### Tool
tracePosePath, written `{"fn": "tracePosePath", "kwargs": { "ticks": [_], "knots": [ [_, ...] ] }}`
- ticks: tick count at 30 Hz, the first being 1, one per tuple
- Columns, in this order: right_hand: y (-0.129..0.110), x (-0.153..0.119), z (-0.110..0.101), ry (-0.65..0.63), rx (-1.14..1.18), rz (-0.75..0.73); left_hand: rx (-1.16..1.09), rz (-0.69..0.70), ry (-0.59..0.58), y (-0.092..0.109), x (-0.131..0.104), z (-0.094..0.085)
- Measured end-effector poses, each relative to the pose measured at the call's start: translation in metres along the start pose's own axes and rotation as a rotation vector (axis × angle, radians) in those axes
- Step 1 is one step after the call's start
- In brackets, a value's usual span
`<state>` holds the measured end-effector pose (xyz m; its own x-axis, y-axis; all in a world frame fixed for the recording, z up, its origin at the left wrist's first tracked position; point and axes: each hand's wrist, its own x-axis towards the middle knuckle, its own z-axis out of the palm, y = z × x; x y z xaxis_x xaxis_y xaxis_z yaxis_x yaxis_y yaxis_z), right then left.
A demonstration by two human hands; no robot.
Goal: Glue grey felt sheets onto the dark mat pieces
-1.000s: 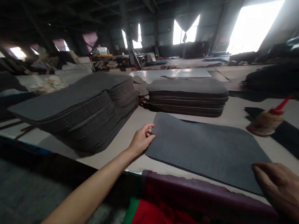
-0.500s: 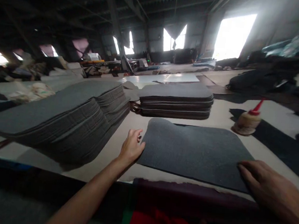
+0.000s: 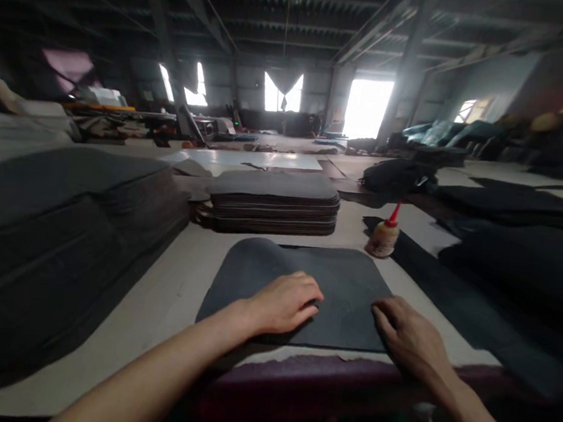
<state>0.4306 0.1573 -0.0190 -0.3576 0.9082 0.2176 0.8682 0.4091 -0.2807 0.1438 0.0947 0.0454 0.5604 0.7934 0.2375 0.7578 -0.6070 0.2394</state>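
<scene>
Working at the dark sheet (image 3: 349, 282), laid flat near the front edge of the table (image 3: 165, 306), just in front of the middle stack (image 3: 274, 185). Held the left hand (image 3: 289, 304) over the middle of the sheet with thumb apart from loosely curled fingers, and the right hand (image 3: 412, 335) at its right edge. Could not tell, for the right, between a pinch on the edge and a mere touch. Seemed to call for light, even pressure: steadying the edge with the right, smoothing outward from the middle with the left, and easing down the apparent rise at the far left corner without creasing. Called, too, for care around the bottle (image 3: 383, 240), standing just beyond the far right corner. Could not see the underside of the left fingers, nor the stretch of front edge behind the left wrist. Made out a darker line along the back edge, without telling shadow from second layer. Found the large stack (image 3: 70, 215) cut off at the left and blurred, and the dark material (image 3: 458, 300) at the right mostly lost in shadow.
</scene>
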Motion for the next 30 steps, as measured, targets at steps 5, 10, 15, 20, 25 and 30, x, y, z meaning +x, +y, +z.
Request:
{"fn": "tracePosePath", "kwargs": {
  "ticks": [5,10,15,20,25,30],
  "knots": [
    [-0.008,-0.001,-0.005,0.014,0.015,0.012,0.000,-0.054,0.049,-0.013,0.017,0.026],
    [-0.006,0.000,-0.004,0.015,0.054,0.008,0.006,-0.171,0.065,-0.023,0.012,0.039],
    [0.004,0.014,-0.013,-0.024,0.262,-0.004,0.012,-0.246,-0.043,-0.022,0.015,0.041],
    [-0.010,0.040,-0.026,0.074,0.231,-0.151,0.024,-0.264,-0.080,-0.023,0.017,0.044],
    [-0.009,0.061,-0.021,-0.007,-0.169,-0.124,0.013,-0.272,-0.074,-0.024,0.016,0.044],
    [-0.013,0.070,-0.019,0.041,-0.198,-0.204,0.003,-0.266,-0.069,-0.022,0.016,0.043]
  ]
}}
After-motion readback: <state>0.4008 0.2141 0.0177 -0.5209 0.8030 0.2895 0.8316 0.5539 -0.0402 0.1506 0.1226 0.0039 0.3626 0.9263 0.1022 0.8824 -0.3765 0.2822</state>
